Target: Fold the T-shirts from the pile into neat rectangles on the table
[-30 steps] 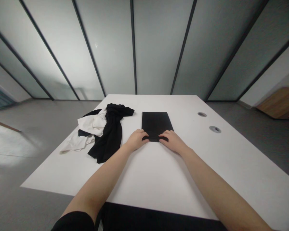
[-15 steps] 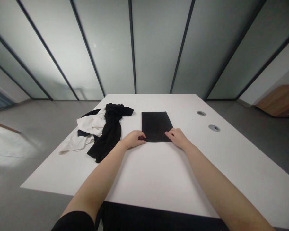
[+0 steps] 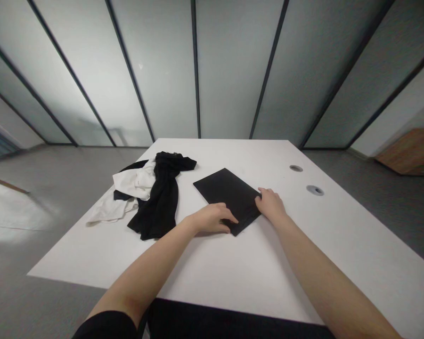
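Note:
A flat black rectangle (image 3: 226,188) lies turned at an angle on the white table (image 3: 240,278), one corner towards me. I cannot tell whether it is a board or folded cloth. My left hand (image 3: 214,219) is closed at its near left edge, fingers on top and thumb low by the edge. Around the right corner, the fingers of my right hand (image 3: 271,205) are closed on the same piece. To the left of my left hand, a black garment (image 3: 164,188) lies crumpled with white cloth (image 3: 136,181) beside and partly under it.
Two round grommets (image 3: 315,190) are set into the right side of the table. Frosted glass panels (image 3: 229,70) with dark frames stand beyond the far edge. A wooden piece (image 3: 410,150) is on the floor at the far right.
The black rectangle has turned from square-on to diagonal, its near edge now closer to me. My left hand has moved right and nearer; my right hand has shifted slightly right.

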The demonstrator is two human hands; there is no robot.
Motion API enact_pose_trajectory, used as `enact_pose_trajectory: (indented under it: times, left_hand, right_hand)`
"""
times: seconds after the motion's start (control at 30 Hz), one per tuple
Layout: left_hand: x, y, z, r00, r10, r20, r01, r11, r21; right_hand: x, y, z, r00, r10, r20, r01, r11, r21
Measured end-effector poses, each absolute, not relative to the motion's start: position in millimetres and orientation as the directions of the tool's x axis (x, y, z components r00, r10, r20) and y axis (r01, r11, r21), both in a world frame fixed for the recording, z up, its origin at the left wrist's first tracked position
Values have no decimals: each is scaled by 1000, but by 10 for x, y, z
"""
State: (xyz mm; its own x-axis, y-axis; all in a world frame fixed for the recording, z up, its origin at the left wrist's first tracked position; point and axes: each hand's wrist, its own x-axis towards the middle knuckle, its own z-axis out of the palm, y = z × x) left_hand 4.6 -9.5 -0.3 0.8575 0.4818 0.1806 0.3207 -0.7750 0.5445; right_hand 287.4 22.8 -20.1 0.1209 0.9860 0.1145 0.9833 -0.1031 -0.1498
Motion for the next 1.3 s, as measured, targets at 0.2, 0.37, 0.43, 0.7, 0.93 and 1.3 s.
enact_pose_trajectory:
  times: [0.2,0.37,0.43,0.7,0.93,1.3]
  left_hand:
    - [-5,2,-55,855,473,215,335,-818,468]
    - [150,-177,-9,915,390,106,244,-741,626]
    - [241,-293,8,939,343,18,212,-621,755]
    - [349,-386,14,844,529,93,203,-474,857]
    - [142,-133,-127,679,728,94,684,-674,278]
    - [191,-174,-240,377,925,53,910,-381,166]
  right_hand:
    - [2898,245,-212,174,980,97,974,-157,-161]
    - [2944,297,-257,155,985,82,958,-129,-257]
    - [2945,310,-264,135,989,53,946,-113,-304]
    - [2789,263,-206,-239,971,19,907,230,-354]
    - [2822,203,-84,-274,954,-122,689,106,-717]
    - [2961,210,-164,-126,948,-294,2,-296,-955]
